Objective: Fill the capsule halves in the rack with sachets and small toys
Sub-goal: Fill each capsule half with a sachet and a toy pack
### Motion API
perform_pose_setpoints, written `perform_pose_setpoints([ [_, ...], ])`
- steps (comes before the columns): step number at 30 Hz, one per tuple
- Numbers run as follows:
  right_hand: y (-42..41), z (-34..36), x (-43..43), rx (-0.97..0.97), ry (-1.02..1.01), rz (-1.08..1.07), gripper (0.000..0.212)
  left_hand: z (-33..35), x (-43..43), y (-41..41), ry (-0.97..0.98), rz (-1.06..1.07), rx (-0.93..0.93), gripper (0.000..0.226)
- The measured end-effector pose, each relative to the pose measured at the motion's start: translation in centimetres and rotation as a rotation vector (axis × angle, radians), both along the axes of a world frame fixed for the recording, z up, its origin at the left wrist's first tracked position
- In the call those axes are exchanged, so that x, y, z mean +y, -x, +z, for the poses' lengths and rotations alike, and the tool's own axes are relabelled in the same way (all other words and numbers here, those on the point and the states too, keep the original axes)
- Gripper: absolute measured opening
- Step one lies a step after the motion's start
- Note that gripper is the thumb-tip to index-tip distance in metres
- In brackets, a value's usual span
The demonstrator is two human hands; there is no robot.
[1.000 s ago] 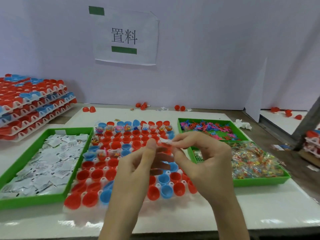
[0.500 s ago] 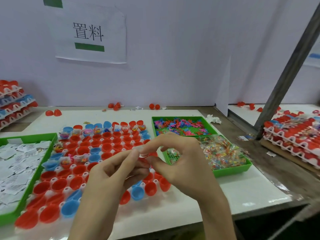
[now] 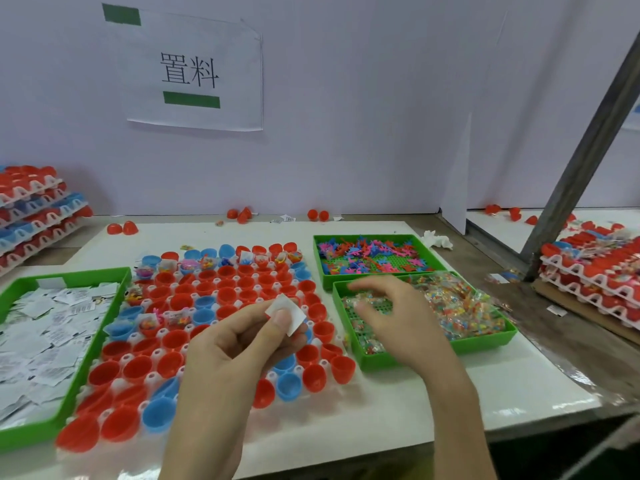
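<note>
Rack (image 3: 151, 378) sits centre of the tabletop (image 3: 502, 386), packed with red and blue capsule halves (image 3: 227, 292), open side up so parts drop straight in. The back row and a few cups at mid-left already hold toys and sachets. The rest look empty, so my read is the task is early.

Sachet (image 3: 287, 315): a white square pinched at one corner between thumb and fingers of the left hand (image 3: 239, 344), held above the right-middle of the rack and touching no cup. Probably parked there ready to drop.

Right hand (image 3: 391, 320): palm down over the near right tray (image 3: 485, 342), fingers loosely curled with nothing seen in them. The fingertips are blurred, so I can't say whether they touch the wrapped toy packets (image 3: 460, 306). Likely going for one so both parts can go into a cup together.

Layout makes sense: the sachet tray (image 3: 88, 362) is just left of the rack and the two toy trays are just right, one supply per hand. The far right tray (image 3: 318, 261) holds loose pink and blue toys (image 3: 367, 252).

Further out:
- racks stacked at the left edge (image 3: 34, 209)
- more racks on the right past a metal post (image 3: 588, 271)
- loose red halves (image 3: 317, 214) along the back wall

Risk: the light sachet could land between cups.
</note>
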State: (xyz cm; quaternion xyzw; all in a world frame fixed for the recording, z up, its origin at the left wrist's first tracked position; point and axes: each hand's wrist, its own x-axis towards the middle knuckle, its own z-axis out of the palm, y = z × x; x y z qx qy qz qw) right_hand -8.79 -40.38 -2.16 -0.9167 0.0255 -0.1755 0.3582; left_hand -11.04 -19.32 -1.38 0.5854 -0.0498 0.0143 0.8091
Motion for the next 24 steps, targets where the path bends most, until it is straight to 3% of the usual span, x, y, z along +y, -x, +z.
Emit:
perform_pose_setpoints([
  [2,-0.4,-1.4,-1.0,0.296,0.185,-0.118,0.035,0.1,0.0,0.1,-0.013,-0.01,-0.022,0.02],
  [4,-0.8,-2.3,-1.2,0.357,0.258,-0.139,0.036,0.2,-0.1,0.3,-0.044,-0.031,-0.045,0.023],
  [9,-1.0,-2.6,-0.4,0.268,0.144,-0.166,0.021,0.3,-0.4,0.6,-0.071,-0.073,-0.057,0.023],
  [13,-1.0,-2.8,-0.6,0.155,0.021,-0.202,0.032,0.3,-0.4,0.6,-0.077,-0.07,-0.064,0.024],
  [19,-0.9,-1.6,-0.1,-0.129,-0.221,-0.22,0.029,0.1,-0.2,0.4,-0.08,-0.078,-0.076,0.026],
  [22,0.0,0.1,0.9,-0.223,-0.323,-0.15,0.026,0.1,-0.3,0.4,-0.082,-0.089,-0.093,0.029],
  [24,1.0,1.6,2.2,-0.296,-0.476,0.015,0.023,0.2,-0.4,0.5,-0.076,-0.092,-0.116,0.028],
])
